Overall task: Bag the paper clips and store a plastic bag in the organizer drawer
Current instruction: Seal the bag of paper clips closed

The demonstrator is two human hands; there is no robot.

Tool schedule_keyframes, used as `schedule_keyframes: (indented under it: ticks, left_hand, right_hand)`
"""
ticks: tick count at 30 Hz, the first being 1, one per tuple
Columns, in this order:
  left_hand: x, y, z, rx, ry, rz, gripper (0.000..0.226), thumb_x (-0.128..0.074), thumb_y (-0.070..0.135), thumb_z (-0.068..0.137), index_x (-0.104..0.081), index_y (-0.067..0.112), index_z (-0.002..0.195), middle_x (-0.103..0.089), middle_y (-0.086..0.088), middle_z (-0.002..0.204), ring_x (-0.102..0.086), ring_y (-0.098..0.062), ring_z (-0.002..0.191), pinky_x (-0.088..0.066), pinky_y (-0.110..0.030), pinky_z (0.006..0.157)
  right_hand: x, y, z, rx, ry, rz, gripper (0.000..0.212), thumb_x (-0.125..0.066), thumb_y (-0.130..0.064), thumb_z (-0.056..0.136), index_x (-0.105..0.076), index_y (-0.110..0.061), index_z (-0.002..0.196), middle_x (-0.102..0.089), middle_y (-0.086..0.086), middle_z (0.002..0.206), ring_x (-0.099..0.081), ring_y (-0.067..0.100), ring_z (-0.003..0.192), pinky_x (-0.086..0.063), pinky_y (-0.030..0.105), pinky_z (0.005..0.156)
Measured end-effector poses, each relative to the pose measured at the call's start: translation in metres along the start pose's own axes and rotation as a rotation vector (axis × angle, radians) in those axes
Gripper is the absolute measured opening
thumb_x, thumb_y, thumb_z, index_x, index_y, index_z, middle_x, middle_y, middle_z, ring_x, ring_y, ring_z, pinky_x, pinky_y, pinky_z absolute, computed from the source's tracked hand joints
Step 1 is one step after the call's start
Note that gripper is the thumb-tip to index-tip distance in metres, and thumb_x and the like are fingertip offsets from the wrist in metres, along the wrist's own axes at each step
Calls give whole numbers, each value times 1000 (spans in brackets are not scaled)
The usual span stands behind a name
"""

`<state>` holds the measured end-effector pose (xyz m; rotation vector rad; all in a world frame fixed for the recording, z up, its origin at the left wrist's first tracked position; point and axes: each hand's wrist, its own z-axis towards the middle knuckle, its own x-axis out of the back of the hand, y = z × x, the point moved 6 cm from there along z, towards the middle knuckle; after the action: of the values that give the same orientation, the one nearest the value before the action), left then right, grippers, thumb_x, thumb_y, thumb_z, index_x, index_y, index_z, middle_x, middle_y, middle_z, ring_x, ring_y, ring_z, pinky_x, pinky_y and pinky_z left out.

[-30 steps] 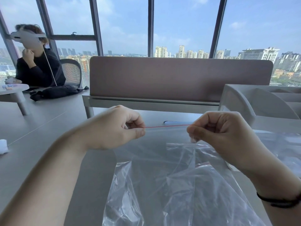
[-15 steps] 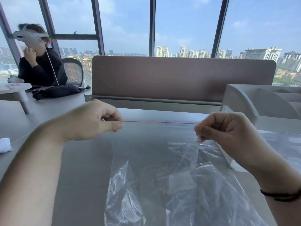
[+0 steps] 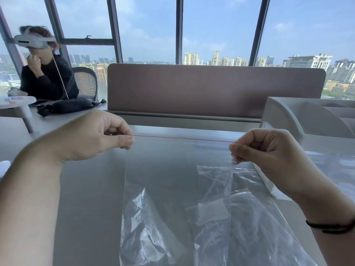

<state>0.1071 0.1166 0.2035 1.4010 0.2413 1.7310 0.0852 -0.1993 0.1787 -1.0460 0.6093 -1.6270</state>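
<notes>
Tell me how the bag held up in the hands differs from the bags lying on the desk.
The held bag hangs upright, its red seal strip pulled taut between the left hand and right hand; the bags on the desk lie flat and loose. The held bag looks smooth, while the desk bags are creased and overlapping. All are clear plastic, and one desk bag also shows a red strip.

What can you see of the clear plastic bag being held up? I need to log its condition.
The plastic bag is clear, thin, glossy film, wrinkled lower down, with a red zip strip along its top edge. The left hand and right hand pinch the strip's two ends, stretching it taut and level above the grey desk. It hangs toward more clear plastic below. No paper clips show inside.
</notes>
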Motion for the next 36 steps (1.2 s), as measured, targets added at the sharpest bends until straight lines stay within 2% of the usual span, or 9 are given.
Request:
schedule_keyframes:
  ticks: [4,13,17,21,26,29,31,33,36]
  left_hand:
    - [4,-2,-2,-14,-12,-45,68,-68,87,52,-76,27,84,-79,1,79,-71,-13,73,-54,-42,76]
    - [12,-8,0,-56,91,-27,69,-68,87,51,-75,25,79,-78,2,74,-70,-8,65,-55,-18,69]
    - [12,-3,2,-70,171,-134,41,-80,53,74,-71,14,76,-77,0,71,-65,-6,60,-55,-23,63]
    - [16,-10,0,-7,358,-271,16,-60,10,97,-63,10,81,-74,-2,69,-61,-16,55,-46,-26,47]
    - [5,-26,-29,103,566,-384,18,-60,21,100,-59,22,82,-79,-3,80,-40,-11,29,-27,-13,34]
    - [1,-25,-49,128,596,-429,20,-56,24,102,-53,21,83,-80,-2,90,-38,-13,25,-28,-14,33]
    - [-3,-22,-60,153,564,-569,21,-53,28,103,-50,23,83,-80,-7,99,-59,-19,36,-43,-19,37]
    - [-8,-19,-71,153,499,-732,20,-54,32,99,-49,23,82,-77,-15,107,-73,-31,61,-59,-31,54]
    - [-19,-24,-92,93,367,-905,23,-68,39,85,-55,20,83,-76,-23,103,-74,-39,87,-59,-52,86]
  right_hand:
    - [1,0,0,8,4,17,14,-74,-9,82,-71,-3,69,-72,15,66,-68,18,61,-57,27,69]
    - [-1,5,0,-43,9,224,20,-73,-22,73,-71,-3,70,-70,14,64,-66,22,62,-59,26,67]
    - [-17,16,-1,-176,-17,466,32,-74,-32,69,-71,-3,81,-70,13,75,-69,25,65,-59,32,67]
    - [-47,31,-11,-311,-194,398,46,-78,-33,69,-72,-4,103,-75,22,95,-70,27,78,-61,33,71]
    - [-85,52,-37,-342,-367,55,8,-74,-13,87,-77,-7,92,-76,6,75,-67,14,67,-54,29,59]
    - [-99,55,-45,-365,-333,-11,12,-67,-11,92,-76,-5,87,-76,15,81,-65,16,64,-51,28,52]
    - [-104,55,-47,-448,-268,102,12,-64,-7,94,-75,-4,90,-75,17,85,-64,20,67,-55,29,52]
    - [-108,54,-50,-536,-207,264,13,-62,-4,95,-75,-5,94,-75,17,92,-66,27,76,-62,33,63]
    - [-104,50,-57,-532,-149,369,15,-62,1,93,-74,-5,97,-76,19,104,-68,28,87,-61,35,81]
